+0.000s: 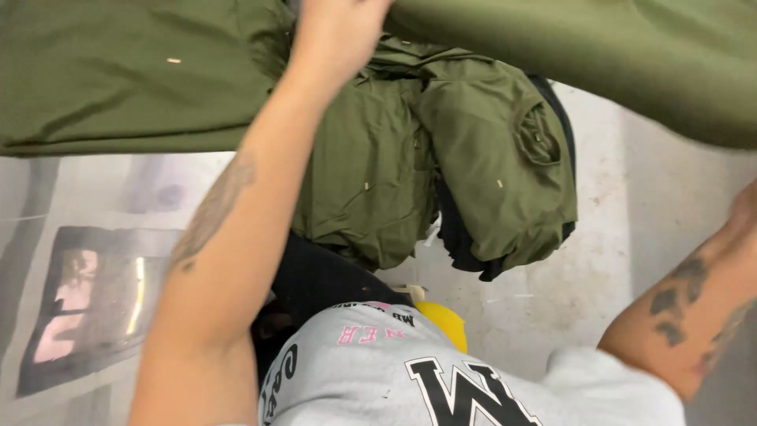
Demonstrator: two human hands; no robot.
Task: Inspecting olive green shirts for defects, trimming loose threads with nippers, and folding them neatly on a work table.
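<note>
left hand (335, 28) seemingly clamped on the olive cloth (118, 75), spreading it; right hand (745, 213) mostly hidden, fingers unclear; next calls for pulling flat.

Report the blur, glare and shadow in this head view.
Head view: left hand and the lifted olive cloth are motion-blurred; glare streaks the glossy sheet at left; soft, even light, with shadow only under the olive garment pile; right hand out of frame.

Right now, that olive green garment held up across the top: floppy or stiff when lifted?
Likely floppy: the olive green garment sags and creases where the left hand grips it. Probably light for its size, since it hangs from the hand without strain. It looks unlikely to slip: matte woven cloth, like the folded pile below.
</note>
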